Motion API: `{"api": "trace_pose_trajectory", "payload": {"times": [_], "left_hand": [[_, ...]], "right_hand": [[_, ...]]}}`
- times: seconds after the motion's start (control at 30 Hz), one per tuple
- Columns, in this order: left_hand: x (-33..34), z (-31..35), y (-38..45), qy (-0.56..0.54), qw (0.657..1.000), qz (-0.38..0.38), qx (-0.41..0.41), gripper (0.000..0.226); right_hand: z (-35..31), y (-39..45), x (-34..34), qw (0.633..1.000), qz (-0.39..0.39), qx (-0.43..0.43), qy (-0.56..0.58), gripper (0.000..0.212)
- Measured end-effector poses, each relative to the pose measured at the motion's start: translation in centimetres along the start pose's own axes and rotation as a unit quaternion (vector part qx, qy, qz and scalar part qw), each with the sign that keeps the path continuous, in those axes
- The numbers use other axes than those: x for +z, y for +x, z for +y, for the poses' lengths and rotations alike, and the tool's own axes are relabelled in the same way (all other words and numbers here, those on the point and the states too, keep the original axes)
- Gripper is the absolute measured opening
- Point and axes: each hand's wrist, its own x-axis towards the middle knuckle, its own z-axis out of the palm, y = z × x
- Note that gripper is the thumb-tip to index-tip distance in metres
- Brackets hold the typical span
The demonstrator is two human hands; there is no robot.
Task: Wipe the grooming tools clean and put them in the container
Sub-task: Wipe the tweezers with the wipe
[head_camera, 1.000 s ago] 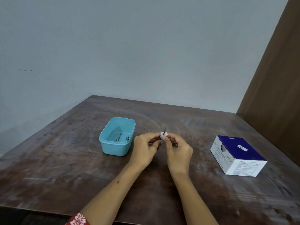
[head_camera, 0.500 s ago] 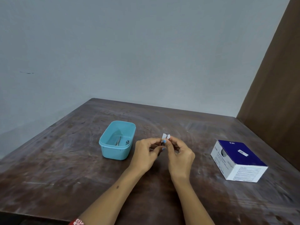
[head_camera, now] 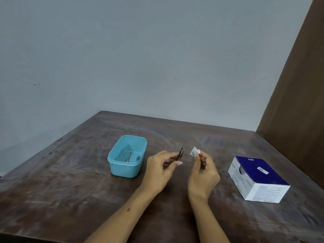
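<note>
My left hand pinches a small dark pair of tweezers, tips pointing up, just right of the light blue container. My right hand holds a small white wipe between thumb and forefinger, a short gap to the right of the tweezers. Inside the container lie small metal scissors and another small metal tool by the right wall.
A blue and white cardboard box stands on the right of the dark wooden table. A grey wall runs behind the table and a brown panel rises at the far right.
My hands have parted: the wipe came off the tweezers and moved right with my right hand, while the tweezers stayed in my left hand.
</note>
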Motion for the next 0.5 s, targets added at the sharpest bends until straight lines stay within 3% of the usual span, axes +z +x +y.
{"api": "trace_pose_trajectory", "payload": {"times": [0.2,0.33,0.5], "left_hand": [[-2.0,2.7,0.6,-0.02,0.996,0.082,0.014,0.021],[-6.1,4.9,3.4,0.016,0.988,0.151,-0.027,0.02],[-10.5,3.6,6.6,0.184,0.962,0.051,-0.197,0.024]], "right_hand": [[0.4,0.0,0.3,0.999,-0.031,0.011,-0.019,0.011],[0.4,-0.1,0.4,0.999,-0.043,0.027,-0.01,0.011],[0.2,-0.1,0.3,0.998,-0.053,0.046,0.001,0.01]]}}
